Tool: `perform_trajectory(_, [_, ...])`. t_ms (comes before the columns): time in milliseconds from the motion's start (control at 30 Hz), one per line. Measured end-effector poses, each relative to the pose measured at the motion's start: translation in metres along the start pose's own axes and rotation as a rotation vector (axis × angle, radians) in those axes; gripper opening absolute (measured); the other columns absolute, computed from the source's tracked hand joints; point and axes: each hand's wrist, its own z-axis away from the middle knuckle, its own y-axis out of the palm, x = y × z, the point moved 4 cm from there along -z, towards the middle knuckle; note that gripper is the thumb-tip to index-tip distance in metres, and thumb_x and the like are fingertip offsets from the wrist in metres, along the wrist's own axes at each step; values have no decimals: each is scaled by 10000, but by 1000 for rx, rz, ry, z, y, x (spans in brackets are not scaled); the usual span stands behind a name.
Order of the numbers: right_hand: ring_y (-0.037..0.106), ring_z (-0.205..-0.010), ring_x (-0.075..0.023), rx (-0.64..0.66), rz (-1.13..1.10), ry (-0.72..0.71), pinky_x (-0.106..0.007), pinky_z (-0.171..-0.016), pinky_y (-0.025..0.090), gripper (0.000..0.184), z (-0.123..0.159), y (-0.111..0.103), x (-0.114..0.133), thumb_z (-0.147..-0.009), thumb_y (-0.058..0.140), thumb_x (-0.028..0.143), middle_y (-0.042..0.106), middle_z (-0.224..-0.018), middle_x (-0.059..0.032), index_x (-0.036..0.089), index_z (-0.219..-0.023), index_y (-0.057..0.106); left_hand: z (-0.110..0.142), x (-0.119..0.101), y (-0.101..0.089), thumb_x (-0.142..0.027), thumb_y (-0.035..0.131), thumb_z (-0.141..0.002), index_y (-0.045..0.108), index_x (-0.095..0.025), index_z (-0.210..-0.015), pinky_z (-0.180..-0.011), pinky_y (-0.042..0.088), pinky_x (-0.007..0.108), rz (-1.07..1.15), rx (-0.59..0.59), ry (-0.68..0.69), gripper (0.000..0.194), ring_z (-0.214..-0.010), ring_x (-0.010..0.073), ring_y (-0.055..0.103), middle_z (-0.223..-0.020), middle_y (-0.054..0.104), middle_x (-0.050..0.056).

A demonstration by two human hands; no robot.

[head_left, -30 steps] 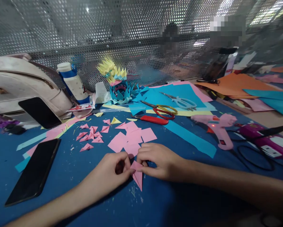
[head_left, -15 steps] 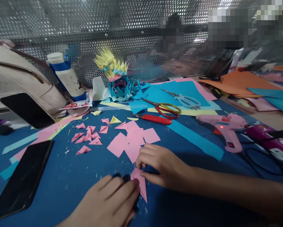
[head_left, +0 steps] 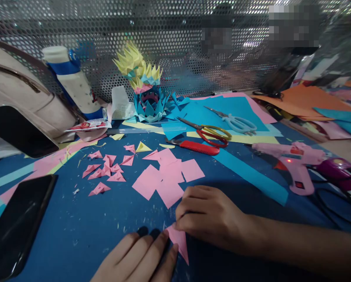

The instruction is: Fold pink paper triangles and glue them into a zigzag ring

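A folded pink paper piece (head_left: 179,239) with a pointed lower end lies on the blue tabletop between my hands. My right hand (head_left: 213,219) is closed, its fingers curled, pinching the paper's upper corner. From the lower left, my left hand (head_left: 141,256) grips the paper's left edge with its fingertips. Just beyond are loose pink paper squares (head_left: 150,182), partly overlapping. To their left lies a cluster of small folded pink triangles (head_left: 106,168), with a yellow folded triangle (head_left: 142,147) close by.
A red-handled cutter (head_left: 198,147), red-and-yellow scissors (head_left: 213,133) and light-blue scissors (head_left: 240,123) lie farther back. A pink glue gun (head_left: 300,164) with a lit light is on the right. Phones (head_left: 22,223), a bottle (head_left: 75,86) and a folded-paper model (head_left: 150,103) stand or lie around.
The view has shifted slightly. My left fingers have moved along the paper's left edge, now spread a little, and my right hand still pinches its upper corner.
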Motion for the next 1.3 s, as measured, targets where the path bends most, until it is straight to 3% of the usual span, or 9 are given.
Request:
perform_trajectory(133, [523, -819, -144, 25, 54, -21, -293, -706, 389, 167, 2, -1, 0, -1010, 477, 176, 677, -915, -6, 180, -954, 634, 2, 0, 2, -232, 436, -1044, 629, -255, -1272, -944, 486, 283, 27, -22, -59, 300, -1018, 154, 634, -1176, 674, 33])
perform_trajectory(267, [537, -859, -152, 70, 141, -66, -306, -704, 380, 197, 1, -3, 4, -1020, 449, 158, 687, -967, -3, 171, -962, 638, 1, 0, 3, -245, 457, -1034, 635, -263, -1247, -948, 476, 311, 45, -32, -94, 278, -1047, 170, 619, -1253, 652, 41])
perform_trajectory(500, [538, -827, -147, 100, 187, -129, -308, -681, 369, 257, -2, -4, 5, -1042, 398, 160, 694, -948, -6, 158, -949, 638, -1, -1, 4, -255, 466, -1027, 689, -269, -1168, -1010, 334, 341, 100, -60, -125, 264, -1040, 178, 584, -1234, 681, 15])
perform_trajectory(633, [522, -791, -148, 37, 157, -95, -305, -715, 393, 196, 0, -10, -6, -1034, 469, 262, 673, -887, -7, 171, -1006, 640, -2, 1, 3, -269, 495, -1016, 691, -272, -1177, -1002, 326, 349, 93, -48, -107, 253, -1029, 184, 582, -1231, 689, 3])
perform_trajectory(733, [487, -762, -155, 37, 226, -95, -311, -704, 384, 192, 2, -15, -12, -1010, 518, 306, 646, -845, -3, 181, -936, 643, -3, 2, 1, -289, 484, -1023, 695, -284, -1170, -999, 331, 341, 87, -61, -106, 257, -1020, 180, 590, -1229, 690, -13])
perform_trajectory(833, [440, -729, -152, 88, 244, -104, -307, -687, 371, 212, 3, -15, -12, -1010, 512, 304, 614, -815, 6, 187, -879, 630, -5, 2, 0, -275, 474, -1026, 704, -284, -1150, -1005, 335, 328, 96, -71, -115, 262, -1012, 173, 596, -1203, 700, -21])
perform_trajectory(1000, [444, -780, -160, 135, 200, -65, -305, -709, 366, 183, 4, -11, -10, -1015, 499, 295, 612, -865, -1, 193, -959, 640, -7, 3, 0, -283, 476, -1027, 702, -282, -1136, -1007, 337, 322, 96, -68, -108, 251, -1008, 170, 596, -1196, 692, -21])
perform_trajectory(1200, [457, -741, -155, 77, 110, -4, -294, -662, 354, 205, 3, -8, -6, -1016, 482, 259, 596, -817, -17, 176, -925, 647, -7, 5, 2, -268, 486, -1019, 694, -274, -1114, -1018, 325, 322, 112, -61, -110, 228, -1042, 174, 579, -1206, 687, -18])
perform_trajectory(1300, [448, -717, -156, 66, 175, -38, -298, -644, 350, 228, 1, -9, -1, -1024, 451, 218, 597, -798, -18, 167, -908, 642, -9, 6, 3, -256, 491, -1014, 705, -267, -1073, -1013, 311, 338, 138, -60, -116, 223, -1054, 189, 573, -1228, 687, -3])
